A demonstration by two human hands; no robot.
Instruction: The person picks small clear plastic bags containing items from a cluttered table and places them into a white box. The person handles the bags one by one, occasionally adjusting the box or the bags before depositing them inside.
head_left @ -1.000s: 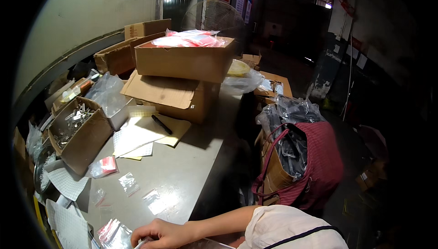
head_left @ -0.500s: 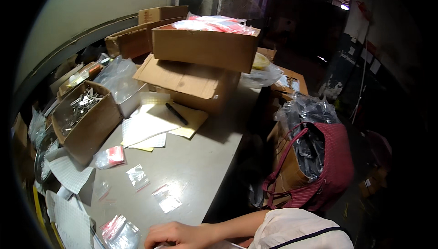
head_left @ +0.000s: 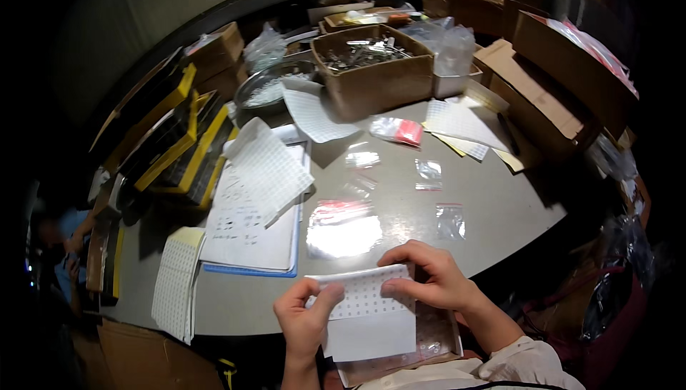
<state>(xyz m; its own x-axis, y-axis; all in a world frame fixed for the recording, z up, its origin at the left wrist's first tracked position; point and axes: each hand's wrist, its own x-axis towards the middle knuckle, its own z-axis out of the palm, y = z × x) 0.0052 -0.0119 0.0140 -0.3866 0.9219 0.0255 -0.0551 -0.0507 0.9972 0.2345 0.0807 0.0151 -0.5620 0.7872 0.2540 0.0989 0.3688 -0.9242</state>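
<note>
Near the front edge of the table, I hold a white sheet of small printed labels point(head_left: 371, 308), its lower part blank. My left hand point(head_left: 304, 315) pinches the sheet's left side between thumb and fingers. At the upper right edge, my right hand point(head_left: 436, 279) grips it the same way. Below the sheet, partly hidden by it, sits a shallow open box point(head_left: 446, 329) with small clear pieces in it. Just beyond my hands lies a stack of clear zip bags point(head_left: 344, 233) with red-edged tops. Single small bags point(head_left: 450, 221) lie to the right of it.
A blue clipboard point(head_left: 250, 271) with written sheets lies left, beside a pad of label sheets point(head_left: 177, 276). Black-and-yellow boxes point(head_left: 189, 168) stack behind it. Toward the back stand a carton of metal parts point(head_left: 379, 83) and a round tray point(head_left: 271, 90). More cartons point(head_left: 543, 97) stand at the right.
The view has swung left and down across the table. My left hand and the label sheet have come into view. My right hand now shows gripping the sheet.
</note>
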